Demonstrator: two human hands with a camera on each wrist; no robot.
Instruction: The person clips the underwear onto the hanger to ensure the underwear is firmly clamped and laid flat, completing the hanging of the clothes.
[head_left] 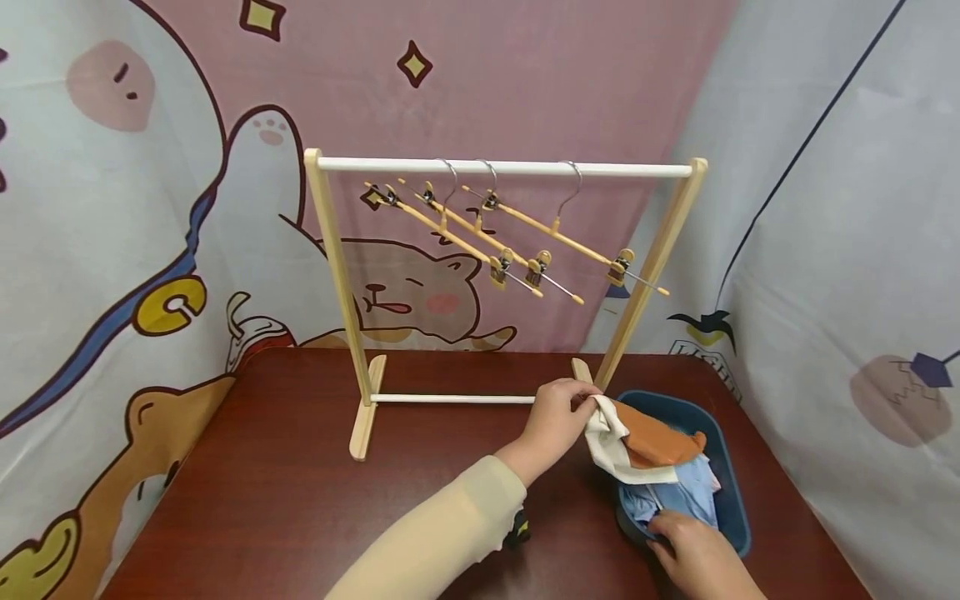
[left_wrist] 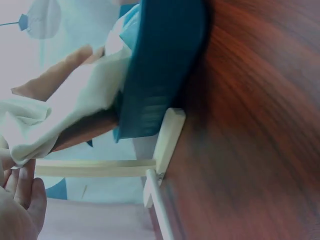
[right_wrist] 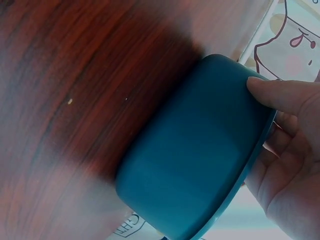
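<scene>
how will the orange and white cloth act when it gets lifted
The orange and white cloth is probably floppy, since it folds and droops from the left hand. It may drag the blue cloth, which it overlaps.

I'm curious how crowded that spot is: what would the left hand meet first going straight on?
Beyond the cloth it pinches, the left hand would probably meet the right wooden post first, though depth is unclear.

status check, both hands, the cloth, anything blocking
Left grip pinches cream cloth; right grip holds blue bin by rim. Cloth partly over bin, above light-blue fabric. Nothing visibly blocking.
</scene>
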